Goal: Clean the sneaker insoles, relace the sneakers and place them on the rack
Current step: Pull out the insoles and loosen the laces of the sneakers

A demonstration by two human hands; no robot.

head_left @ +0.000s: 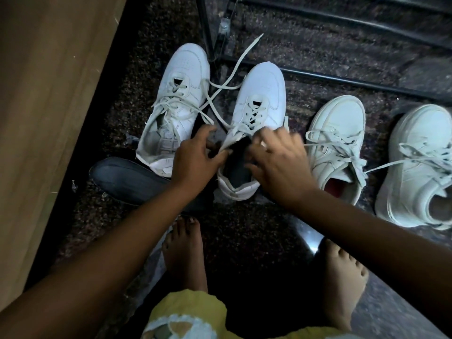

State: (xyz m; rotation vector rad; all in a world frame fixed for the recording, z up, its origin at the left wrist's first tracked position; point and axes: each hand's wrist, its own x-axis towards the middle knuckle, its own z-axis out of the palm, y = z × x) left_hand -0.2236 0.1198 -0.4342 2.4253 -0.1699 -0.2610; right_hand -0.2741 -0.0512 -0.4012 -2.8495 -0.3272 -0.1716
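Head cam: 4 white sneakers on floor (102, 216) by rack (342, 80). L hand (193, 156) fingers pinch mid sneaker (259, 99) tongue, dark insole (236, 165) inside. R hand (277, 159) at laces, blurred; grip can't tell.

Floor (256, 241): dark speckled stone, glossy patch near bottom right. Four white sneakers in row on it, toes toward rack: first sneaker (176, 104) leftmost, second sneaker (259, 99) just beside, third sneaker (337, 133) and fourth sneaker (420, 162) to right. Dark insole (127, 177) flat on floor, touching first sneaker's heel. Loose lace (234, 67) trails between first two toes. Black rack (342, 81) bars at top. Two bare feet (183, 253) below. Wooden panel (49, 94) along left edge.
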